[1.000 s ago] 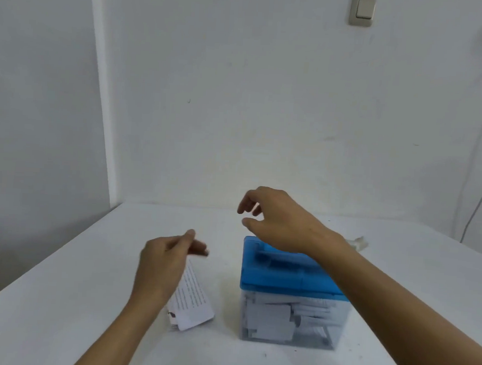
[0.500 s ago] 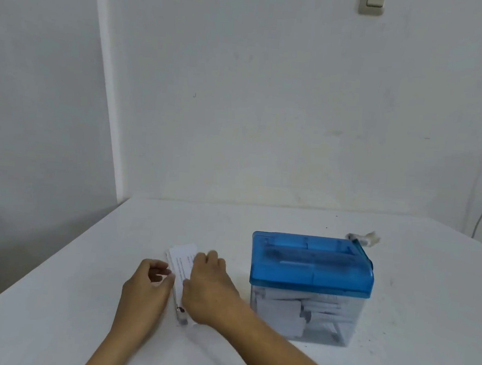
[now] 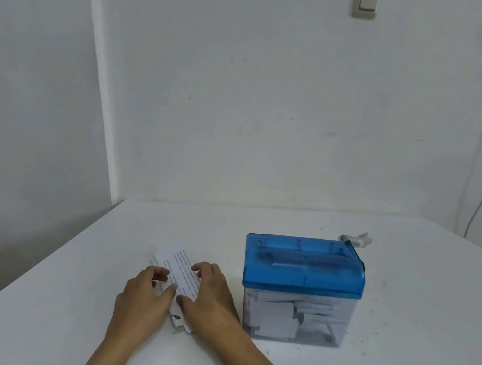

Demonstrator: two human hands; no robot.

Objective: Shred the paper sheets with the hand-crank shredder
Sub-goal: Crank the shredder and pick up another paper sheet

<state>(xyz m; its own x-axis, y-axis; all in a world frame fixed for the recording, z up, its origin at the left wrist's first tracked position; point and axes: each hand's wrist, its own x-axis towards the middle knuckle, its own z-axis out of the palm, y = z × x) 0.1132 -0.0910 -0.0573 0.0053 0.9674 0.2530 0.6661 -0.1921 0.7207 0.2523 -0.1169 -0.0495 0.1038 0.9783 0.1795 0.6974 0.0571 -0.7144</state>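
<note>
Both hands on the stack of white printed paper sheets (image 3: pixel 179 266), which lies flat on the white worktop (image 3: pixel 57 298) just left of the hand-crank shredder with blue translucent lid and clear bin (image 3: pixel 302 273). Left hand (image 3: pixel 142 297) pinches the stack's left edge, thumb on top; right hand (image 3: pixel 213 296) has fingers (image 3: pixel 200 268) and thumb curled onto the top sheet. Stack's long axis runs near-to-far; the lid slot runs left-right, so I expect a turn. The right hand is nearer the shredder.

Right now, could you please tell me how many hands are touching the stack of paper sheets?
2. The left hand holds the left edge of the stack; the right hand holds its right edge, beside the shredder.
</note>
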